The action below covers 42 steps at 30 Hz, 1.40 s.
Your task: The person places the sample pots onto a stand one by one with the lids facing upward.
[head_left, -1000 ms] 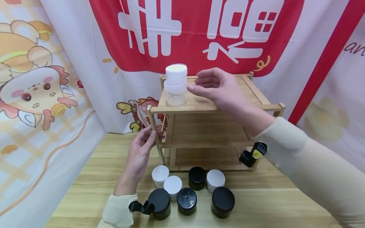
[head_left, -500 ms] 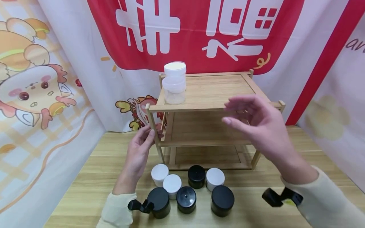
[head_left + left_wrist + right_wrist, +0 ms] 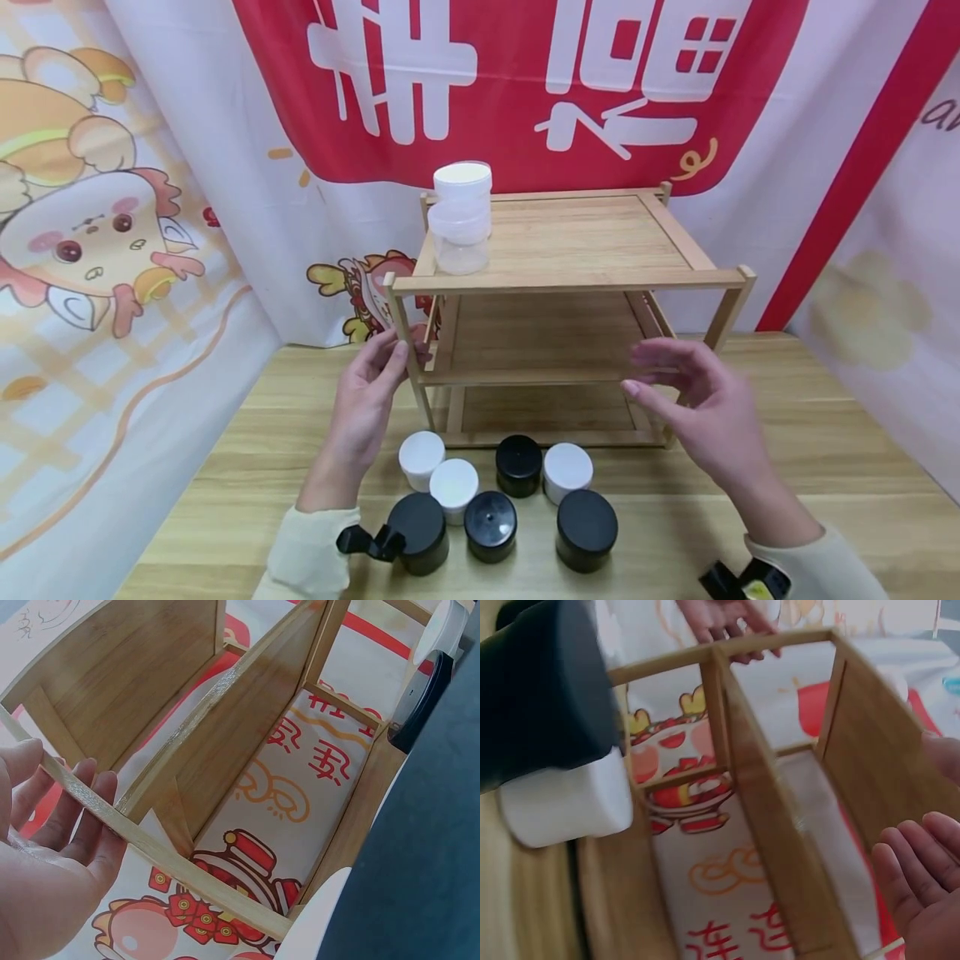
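A three-tier wooden shelf rack (image 3: 585, 237) stands in the middle of the head view. My left hand (image 3: 366, 404) holds its left front post (image 3: 399, 317); in the left wrist view the thumb lies on one side of the post (image 3: 180, 864) and the fingers behind it. My right hand (image 3: 708, 408), fingers loosely bent and holding nothing, hovers in front of the rack's lower right side. On the top shelf's left end are two clear plastic jars: a front one (image 3: 461, 254) and, behind it, one with a white lid (image 3: 462, 177).
Before the rack, several lidded jars crowd the wooden table (image 3: 247, 467): white ones such as the white jar (image 3: 422, 454) and black ones such as the black jar (image 3: 587, 525). A printed cloth (image 3: 517, 158) hangs behind and along both sides.
My right hand has withdrawn from beside the clear jars on the top shelf, moving right and down to the rack's lower right side. The left hand keeps its hold on the post.
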{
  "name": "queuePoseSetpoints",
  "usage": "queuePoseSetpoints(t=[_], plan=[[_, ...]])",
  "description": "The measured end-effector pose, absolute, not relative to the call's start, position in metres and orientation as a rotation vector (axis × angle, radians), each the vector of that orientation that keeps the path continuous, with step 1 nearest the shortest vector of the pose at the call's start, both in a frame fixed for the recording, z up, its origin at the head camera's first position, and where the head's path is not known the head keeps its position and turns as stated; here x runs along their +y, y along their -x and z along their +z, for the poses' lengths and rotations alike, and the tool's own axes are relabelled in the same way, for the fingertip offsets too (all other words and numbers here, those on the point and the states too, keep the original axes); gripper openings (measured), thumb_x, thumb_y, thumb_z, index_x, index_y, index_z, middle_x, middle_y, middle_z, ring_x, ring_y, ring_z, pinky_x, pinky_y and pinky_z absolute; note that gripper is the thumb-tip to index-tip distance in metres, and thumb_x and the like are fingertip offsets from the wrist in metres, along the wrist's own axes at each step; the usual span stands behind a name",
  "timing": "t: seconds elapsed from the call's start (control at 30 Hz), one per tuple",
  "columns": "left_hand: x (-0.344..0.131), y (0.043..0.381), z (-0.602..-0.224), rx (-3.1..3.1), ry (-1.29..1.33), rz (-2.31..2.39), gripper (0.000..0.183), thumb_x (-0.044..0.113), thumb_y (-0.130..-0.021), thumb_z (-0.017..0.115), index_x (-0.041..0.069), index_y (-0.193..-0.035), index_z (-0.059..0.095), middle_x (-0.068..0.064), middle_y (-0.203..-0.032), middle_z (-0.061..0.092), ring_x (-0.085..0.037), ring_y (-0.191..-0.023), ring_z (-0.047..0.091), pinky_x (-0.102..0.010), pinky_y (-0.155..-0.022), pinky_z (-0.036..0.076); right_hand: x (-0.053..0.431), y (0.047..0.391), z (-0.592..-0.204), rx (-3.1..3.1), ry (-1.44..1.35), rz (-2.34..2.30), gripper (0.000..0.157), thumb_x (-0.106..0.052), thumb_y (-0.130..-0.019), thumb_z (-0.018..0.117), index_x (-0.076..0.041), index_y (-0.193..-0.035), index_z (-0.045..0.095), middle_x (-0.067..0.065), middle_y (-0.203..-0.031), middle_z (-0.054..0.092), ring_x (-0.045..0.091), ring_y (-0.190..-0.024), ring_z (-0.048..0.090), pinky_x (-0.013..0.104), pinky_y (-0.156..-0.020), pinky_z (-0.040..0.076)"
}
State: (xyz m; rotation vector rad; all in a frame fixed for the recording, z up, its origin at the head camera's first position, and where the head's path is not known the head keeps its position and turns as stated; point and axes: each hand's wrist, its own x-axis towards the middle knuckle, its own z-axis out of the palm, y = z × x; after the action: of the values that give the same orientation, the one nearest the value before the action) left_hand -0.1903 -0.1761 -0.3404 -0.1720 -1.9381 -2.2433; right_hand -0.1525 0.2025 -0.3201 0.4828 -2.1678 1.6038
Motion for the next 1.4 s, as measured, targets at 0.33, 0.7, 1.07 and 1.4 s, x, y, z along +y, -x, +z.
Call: queuePoseSetpoints(t=[0.33,0.7,1.07,1.4], plan=[[-0.178,0.19,-0.341,-1.969,0.183,-2.235,0.046,0.023,-0.114,0.056,0.002,-0.154,0.049,0.003,-0.134,0.065,-0.016,-0.128,0.059,-0.027,-0.114,0.051,0.206,0.155,-0.36,-2.233,-0.505,1.623,0.05,0.007,-0.086,0.086,-0.002,-0.133,0.068,0.003,-0.127,0.075,0.011,-0.113,0.073,0.018,-0.095,0.061],[-0.174,0.192,-0.34,-1.934,0.239,-2.24,0.039,0.023,-0.114,0.055,0.009,-0.151,0.055,0.005,-0.129,0.07,-0.016,-0.126,0.064,-0.03,-0.116,0.05,0.214,0.154,-0.374,-2.555,-0.474,1.476,0.053,-0.026,-0.091,0.09,-0.021,-0.138,0.067,0.0,-0.136,0.072,0.012,-0.119,0.07,0.021,-0.098,0.058],[-0.175,0.186,-0.346,-1.934,0.219,-2.25,0.041,0.025,-0.114,0.055,0.008,-0.151,0.055,-0.003,-0.131,0.068,-0.016,-0.125,0.065,-0.033,-0.118,0.049,0.214,0.153,-0.401,-2.71,-0.588,1.39,0.076,-0.04,-0.083,0.095,-0.01,-0.145,0.062,0.012,-0.144,0.069,0.038,-0.128,0.067,0.053,-0.108,0.058],[-0.172,0.189,-0.342,-1.929,0.207,-2.237,0.04,0.026,-0.114,0.055,0.011,-0.151,0.055,-0.001,-0.134,0.068,-0.018,-0.129,0.062,-0.032,-0.119,0.047,0.211,0.156,-0.405,-2.779,-0.603,1.426,0.077,-0.046,-0.086,0.091,-0.012,-0.148,0.06,0.01,-0.147,0.067,0.037,-0.134,0.064,0.063,-0.112,0.052]])
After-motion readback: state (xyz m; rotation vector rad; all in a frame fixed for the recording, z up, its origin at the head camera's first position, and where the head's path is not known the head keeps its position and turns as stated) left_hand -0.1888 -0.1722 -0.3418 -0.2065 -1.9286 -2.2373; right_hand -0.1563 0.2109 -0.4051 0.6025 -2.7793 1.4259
